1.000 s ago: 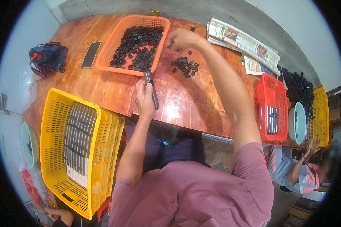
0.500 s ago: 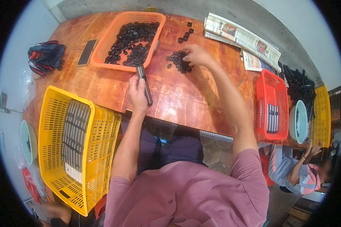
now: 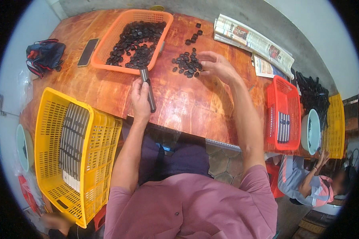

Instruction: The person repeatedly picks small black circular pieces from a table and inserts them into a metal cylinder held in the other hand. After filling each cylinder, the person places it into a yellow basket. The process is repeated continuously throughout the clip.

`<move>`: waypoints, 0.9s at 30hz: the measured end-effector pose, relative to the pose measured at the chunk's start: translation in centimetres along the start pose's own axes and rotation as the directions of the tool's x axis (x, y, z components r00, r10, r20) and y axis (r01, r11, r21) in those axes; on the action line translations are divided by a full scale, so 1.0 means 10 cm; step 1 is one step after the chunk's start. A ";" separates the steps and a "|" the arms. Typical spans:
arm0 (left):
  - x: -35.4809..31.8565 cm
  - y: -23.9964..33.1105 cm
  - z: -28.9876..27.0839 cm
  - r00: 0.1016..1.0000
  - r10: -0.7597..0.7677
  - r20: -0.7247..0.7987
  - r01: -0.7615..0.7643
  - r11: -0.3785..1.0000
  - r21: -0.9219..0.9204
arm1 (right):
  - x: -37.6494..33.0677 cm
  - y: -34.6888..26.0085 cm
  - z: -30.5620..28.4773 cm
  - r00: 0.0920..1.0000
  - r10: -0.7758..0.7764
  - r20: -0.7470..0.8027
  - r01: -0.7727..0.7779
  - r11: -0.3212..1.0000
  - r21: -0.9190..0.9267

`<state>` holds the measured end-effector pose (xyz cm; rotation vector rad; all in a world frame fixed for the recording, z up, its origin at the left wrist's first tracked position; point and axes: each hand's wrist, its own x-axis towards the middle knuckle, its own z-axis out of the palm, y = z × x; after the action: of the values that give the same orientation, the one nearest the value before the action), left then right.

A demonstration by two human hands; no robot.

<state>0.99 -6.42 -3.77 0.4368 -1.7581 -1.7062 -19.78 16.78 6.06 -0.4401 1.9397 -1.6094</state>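
Dark rod (image 3: 148,91) gripped in left hand (image 3: 141,101); right hand (image 3: 216,65) half-open over black caps (image 3: 186,64).

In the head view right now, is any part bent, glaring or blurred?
Head view: the wooden table edges bend toward the black round rim; soft glare lies on the wood between both arms; the yellow basket near the rim looks stretched; the centre stays sharp.

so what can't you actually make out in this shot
- Right hand, head view: whether its fingers pinch one of the small black caps; too small.
- Dark rod: its middle hidden inside the left hand.
- Yellow crate: stacked dark strips inside too small to identify.
- Bowl: cut by the fisheye rim.
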 end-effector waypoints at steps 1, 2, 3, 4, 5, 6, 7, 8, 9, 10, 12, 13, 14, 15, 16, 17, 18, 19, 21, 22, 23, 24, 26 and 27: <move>0.01 0.00 0.00 1.000 0.002 0.000 -0.002 1.000 -0.007 | 0.08 0.02 -0.01 1.000 -0.001 0.000 0.001 0.998 0.067; 0.01 -0.01 0.00 1.000 0.011 -0.002 -0.011 1.000 0.001 | 0.19 0.04 -0.05 0.996 -0.073 -0.060 0.066 0.993 -0.102; 0.01 0.01 0.02 1.000 0.021 -0.006 -0.021 1.000 0.010 | 0.34 0.07 -0.10 0.982 -0.154 -0.105 0.120 0.955 -0.270; 0.01 0.02 0.02 1.000 0.031 -0.007 -0.031 0.999 0.018 | 0.50 0.11 -0.14 0.961 -0.240 -0.139 0.160 0.888 -0.431; 0.02 -0.01 0.02 1.000 0.008 0.007 -0.008 1.000 -0.004 | 0.67 0.16 -0.17 0.938 -0.299 -0.175 0.151 0.808 -0.570; 0.03 -0.01 0.00 1.000 -0.016 0.016 0.016 1.000 -0.024 | 0.78 0.15 -0.14 0.926 -0.362 -0.107 0.200 0.712 -0.673; 0.03 -0.01 -0.01 0.999 -0.044 0.028 0.045 0.998 -0.048 | 0.87 0.15 -0.11 0.909 -0.416 -0.033 0.247 0.600 -0.761; 0.02 -0.02 -0.03 0.997 -0.071 0.042 0.074 0.995 -0.071 | 0.96 0.14 -0.09 0.888 -0.458 0.046 0.288 0.475 -0.831; 0.00 0.08 0.01 0.994 -0.099 0.056 0.105 0.987 -0.123 | 1.13 0.23 -0.18 0.837 -0.517 0.177 0.365 0.288 -0.885; -0.01 0.13 0.02 0.992 -0.109 0.059 0.116 0.985 -0.125 | 1.18 0.25 -0.16 0.856 -0.474 0.205 0.359 0.260 -0.896; -0.02 0.18 0.03 0.989 -0.133 0.069 0.141 0.981 -0.131 | 1.24 0.27 -0.16 0.890 -0.380 0.250 0.344 0.203 -0.917; -0.02 0.17 0.04 0.992 -0.112 0.064 0.118 0.988 -0.104 | 1.22 0.28 -0.17 0.892 -0.386 0.236 0.321 0.172 -0.931; -0.02 0.19 0.04 0.988 -0.132 0.076 0.141 0.982 -0.129 | 1.17 0.31 -0.20 0.893 -0.393 0.219 0.294 0.141 -0.945; -0.04 0.23 0.04 0.984 -0.154 0.085 0.166 0.974 -0.155 | 1.10 0.34 -0.22 0.894 -0.396 0.208 0.270 0.109 -0.957; -0.06 0.26 0.04 0.980 -0.176 0.097 0.192 0.965 -0.181 | 1.03 0.36 -0.25 0.892 -0.413 0.184 0.265 0.147 -0.953; -0.06 0.27 0.05 0.979 -0.177 0.096 0.193 0.962 -0.194 | 0.93 0.40 -0.29 0.889 -0.429 0.158 0.258 0.184 -0.949; -0.06 0.27 0.06 0.979 -0.179 0.101 0.196 0.958 -0.208 | 0.80 0.44 -0.33 0.887 -0.443 0.127 0.246 0.222 -0.944; -0.05 0.26 0.05 0.979 -0.179 0.101 0.197 0.956 -0.218 | 0.67 0.43 -0.32 0.899 -0.430 0.084 0.219 0.275 -0.936; -0.05 0.22 0.04 0.979 -0.171 0.109 0.193 0.953 -0.233 | 0.38 0.40 -0.34 0.916 -0.400 -0.008 0.157 0.377 -0.913; -0.04 0.20 0.03 0.980 -0.165 0.113 0.188 0.952 -0.241 | 0.24 0.43 -0.36 0.913 -0.408 -0.004 0.160 0.368 -0.916; -0.04 0.16 0.03 0.980 -0.166 0.107 0.188 0.950 -0.248 | 0.10 0.46 -0.38 0.910 -0.416 0.001 0.165 0.358 -0.919; -0.04 0.16 0.03 0.979 -0.169 0.112 0.193 0.945 -0.263 | -0.04 0.48 -0.39 0.905 -0.425 0.002 0.166 0.349 -0.922; -0.04 0.16 0.03 0.977 -0.175 0.120 0.203 0.934 -0.293 | -0.27 0.52 -0.34 0.898 -0.437 -0.052 0.123 0.362 -0.924; -0.03 0.16 0.03 0.978 -0.166 0.129 0.199 0.927 -0.317 | -0.39 0.54 -0.29 0.894 -0.442 -0.078 0.101 0.369 -0.924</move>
<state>1.40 -5.85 -2.25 0.3801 -1.4944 -2.1426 -17.91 22.52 2.00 -1.0326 3.0640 -0.5729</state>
